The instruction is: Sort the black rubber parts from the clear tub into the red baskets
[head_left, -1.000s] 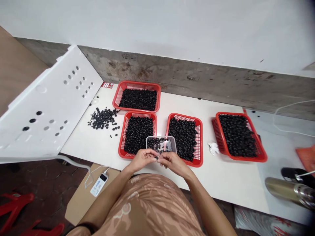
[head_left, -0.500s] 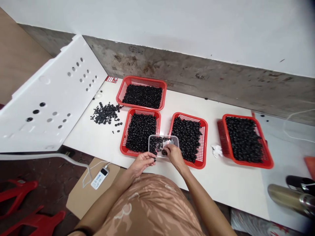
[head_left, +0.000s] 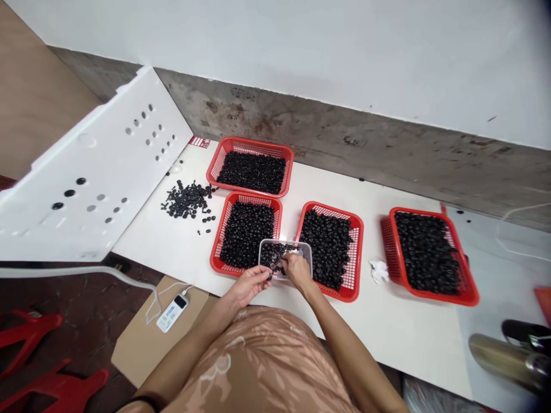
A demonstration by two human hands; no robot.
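Observation:
My left hand point(head_left: 249, 285) pinches a small round black piece point(head_left: 270, 277) between thumb and fingertips, just at the near left corner of a clear plastic box point(head_left: 307, 250). Small black parts lie inside that box. My right hand point(head_left: 298, 272) reaches into it from the right, fingers closed together among the parts; what they grip is hidden. The box stands between two red baskets and overlaps both in view. Black ring-like pieces fill the left basket point(head_left: 216, 252), and more black pieces fill the right basket point(head_left: 359, 258).
Behind is another red basket point(head_left: 289, 175) of small black parts. A further basket point(head_left: 390, 258) stands at the right, past a crumpled white tissue point(head_left: 379, 271). Loose black parts point(head_left: 187, 199) lie piled at the left, beside a leaning white panel point(head_left: 107, 160).
My right hand has moved slightly left inside the clear box. My left hand stays near the box's corner, still pinching the black piece. The camera view has shifted a little.

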